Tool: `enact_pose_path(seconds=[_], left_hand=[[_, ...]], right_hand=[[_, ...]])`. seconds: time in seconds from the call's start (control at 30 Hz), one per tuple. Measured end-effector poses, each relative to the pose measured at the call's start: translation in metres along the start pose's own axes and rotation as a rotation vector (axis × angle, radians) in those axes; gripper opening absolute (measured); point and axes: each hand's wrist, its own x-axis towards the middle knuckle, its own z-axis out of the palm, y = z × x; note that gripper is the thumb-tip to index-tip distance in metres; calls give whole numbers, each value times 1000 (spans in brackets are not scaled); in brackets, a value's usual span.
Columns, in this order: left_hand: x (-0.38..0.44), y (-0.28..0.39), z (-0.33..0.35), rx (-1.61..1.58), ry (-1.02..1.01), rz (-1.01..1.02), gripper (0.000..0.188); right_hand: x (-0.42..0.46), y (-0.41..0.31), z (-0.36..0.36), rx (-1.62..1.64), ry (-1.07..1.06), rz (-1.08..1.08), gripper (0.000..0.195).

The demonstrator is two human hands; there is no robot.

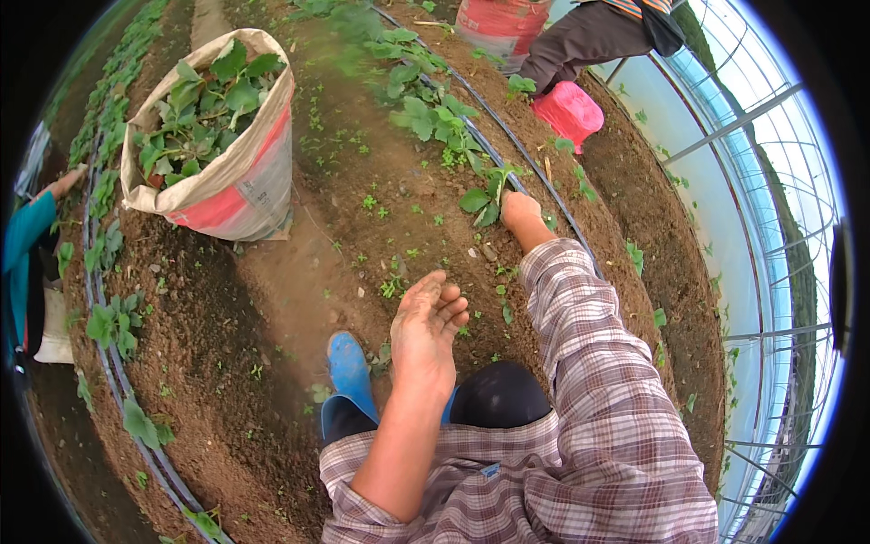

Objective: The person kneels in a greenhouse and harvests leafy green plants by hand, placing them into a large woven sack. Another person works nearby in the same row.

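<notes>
My right hand (522,211) is closed around the base of a leafy strawberry plant (489,195) beside the black drip hoses; the fingertips are hidden behind the hand. Soil marks my left hand (429,319), which is raised over the bed with its palm turned inward, fingers slightly curled and nothing in it. Small green weeds (391,285) grow in the soil just beyond it. A woven sack (238,197) full of pulled leafy plants (204,115) stands in the furrow at the upper left.
Drip hoses (559,204) run along the bed, with more strawberry plants (425,115) farther up. Another person's leg (578,47) is at the upper right, near a pink stool-like object (569,112) and a second sack (501,27). A co-worker's sleeve (28,228) shows at the far left.
</notes>
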Motion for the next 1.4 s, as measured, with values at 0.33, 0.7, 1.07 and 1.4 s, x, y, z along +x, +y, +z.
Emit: enact_pose_path(seconds=[0.33, 0.7, 1.07, 1.4], left_hand=[[0, 5, 3, -18, -53, -18, 27], [2, 7, 8, -55, 53, -43, 27], [1, 18, -4, 35, 130, -23, 29], [-5, 19, -8, 11, 40, -22, 25]], right_hand=[[-33, 45, -41, 427, 148, -379, 35], [-87, -292, -352, 1002, 1423, -1105, 28], [-73, -248, -153, 777, 764, -811, 15], [41, -99, -39, -191, 262, -283, 35]])
